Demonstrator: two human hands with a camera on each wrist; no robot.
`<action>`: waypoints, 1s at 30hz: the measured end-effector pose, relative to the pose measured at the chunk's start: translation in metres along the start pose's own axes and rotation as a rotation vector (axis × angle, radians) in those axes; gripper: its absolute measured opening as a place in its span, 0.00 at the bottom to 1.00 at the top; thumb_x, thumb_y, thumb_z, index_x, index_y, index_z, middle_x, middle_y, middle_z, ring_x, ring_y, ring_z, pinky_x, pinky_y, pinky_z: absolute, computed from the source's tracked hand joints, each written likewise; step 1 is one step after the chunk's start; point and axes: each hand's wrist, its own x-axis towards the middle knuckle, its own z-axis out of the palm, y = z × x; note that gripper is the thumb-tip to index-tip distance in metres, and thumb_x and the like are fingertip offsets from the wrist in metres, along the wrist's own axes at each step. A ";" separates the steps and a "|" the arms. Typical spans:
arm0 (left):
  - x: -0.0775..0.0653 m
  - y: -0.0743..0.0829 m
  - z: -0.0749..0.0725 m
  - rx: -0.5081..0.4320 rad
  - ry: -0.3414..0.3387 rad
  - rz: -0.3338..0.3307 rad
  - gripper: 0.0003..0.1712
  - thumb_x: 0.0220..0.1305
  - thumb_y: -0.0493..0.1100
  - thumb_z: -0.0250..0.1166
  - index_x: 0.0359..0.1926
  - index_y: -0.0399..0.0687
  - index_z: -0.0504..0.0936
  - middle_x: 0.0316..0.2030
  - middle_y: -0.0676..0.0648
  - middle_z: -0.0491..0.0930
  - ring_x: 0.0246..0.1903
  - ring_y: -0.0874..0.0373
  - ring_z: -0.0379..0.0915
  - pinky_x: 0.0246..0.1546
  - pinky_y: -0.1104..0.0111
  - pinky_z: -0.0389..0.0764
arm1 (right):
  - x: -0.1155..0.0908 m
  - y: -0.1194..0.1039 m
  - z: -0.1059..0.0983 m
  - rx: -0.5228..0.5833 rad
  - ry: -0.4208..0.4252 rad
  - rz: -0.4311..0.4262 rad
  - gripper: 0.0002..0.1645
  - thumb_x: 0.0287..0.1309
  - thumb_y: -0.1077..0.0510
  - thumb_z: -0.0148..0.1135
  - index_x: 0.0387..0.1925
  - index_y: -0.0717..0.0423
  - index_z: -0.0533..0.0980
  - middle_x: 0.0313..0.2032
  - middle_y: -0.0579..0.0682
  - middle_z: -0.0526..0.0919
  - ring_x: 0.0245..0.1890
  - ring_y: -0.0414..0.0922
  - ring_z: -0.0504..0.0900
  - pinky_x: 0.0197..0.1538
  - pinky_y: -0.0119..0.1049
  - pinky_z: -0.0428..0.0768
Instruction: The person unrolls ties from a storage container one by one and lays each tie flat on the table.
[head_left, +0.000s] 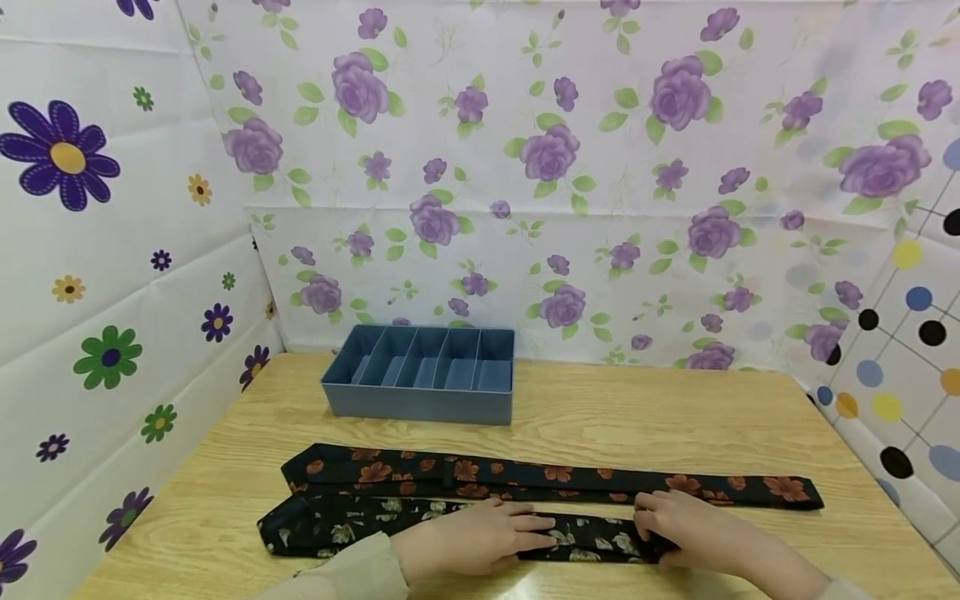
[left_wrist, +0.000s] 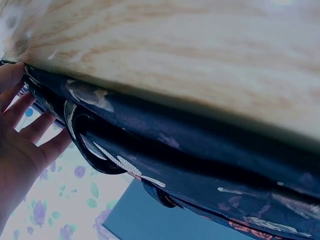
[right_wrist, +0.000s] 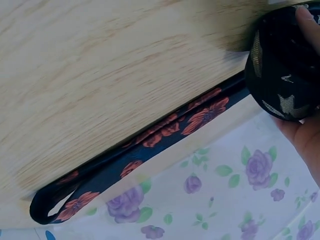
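A black necktie with pale flowers (head_left: pixel 341 521) lies lengthwise near the front of the table, its wide pointed end at the left. My left hand (head_left: pixel 480 536) rests on it about midway, fingers stretched out across the cloth. At the tie's right end, my right hand (head_left: pixel 697 529) grips a rolled-up portion; the right wrist view shows this dark roll (right_wrist: pixel 282 82) with the thumb on its upper side. Just behind lies a second necktie with orange flowers (head_left: pixel 558 473), folded back on itself and forming a loop at its right end.
A blue-grey box with several compartments (head_left: pixel 427 402) stands at the back left of the wooden table (head_left: pixel 637 408). Floral sheeting (head_left: pixel 480 167) hangs behind the table, with patterned sheets along both sides.
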 end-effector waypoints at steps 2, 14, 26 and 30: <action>0.000 0.000 0.000 -0.003 -0.001 -0.001 0.28 0.71 0.47 0.52 0.70 0.60 0.61 0.70 0.55 0.58 0.69 0.57 0.57 0.59 0.62 0.73 | -0.002 0.002 0.001 -0.026 0.020 -0.029 0.18 0.40 0.49 0.74 0.27 0.41 0.70 0.29 0.33 0.66 0.26 0.28 0.60 0.29 0.28 0.64; 0.001 -0.002 0.001 -0.018 0.018 0.008 0.28 0.69 0.47 0.55 0.68 0.60 0.63 0.69 0.55 0.60 0.68 0.57 0.58 0.61 0.61 0.72 | -0.011 0.007 0.001 -0.064 0.034 -0.047 0.20 0.40 0.53 0.74 0.26 0.41 0.67 0.26 0.32 0.61 0.25 0.30 0.56 0.27 0.28 0.57; 0.009 0.003 0.001 0.072 0.110 0.072 0.25 0.69 0.47 0.55 0.66 0.56 0.67 0.65 0.54 0.67 0.63 0.63 0.64 0.60 0.71 0.70 | -0.018 0.013 -0.003 -0.062 0.048 -0.078 0.14 0.42 0.54 0.74 0.29 0.41 0.75 0.30 0.34 0.70 0.28 0.29 0.67 0.27 0.27 0.70; 0.013 0.005 -0.001 0.071 0.106 0.084 0.24 0.70 0.47 0.54 0.66 0.57 0.67 0.66 0.55 0.65 0.62 0.63 0.65 0.59 0.72 0.71 | -0.021 0.014 -0.004 -0.028 0.055 -0.085 0.13 0.43 0.55 0.73 0.28 0.42 0.75 0.30 0.35 0.69 0.27 0.28 0.65 0.26 0.25 0.70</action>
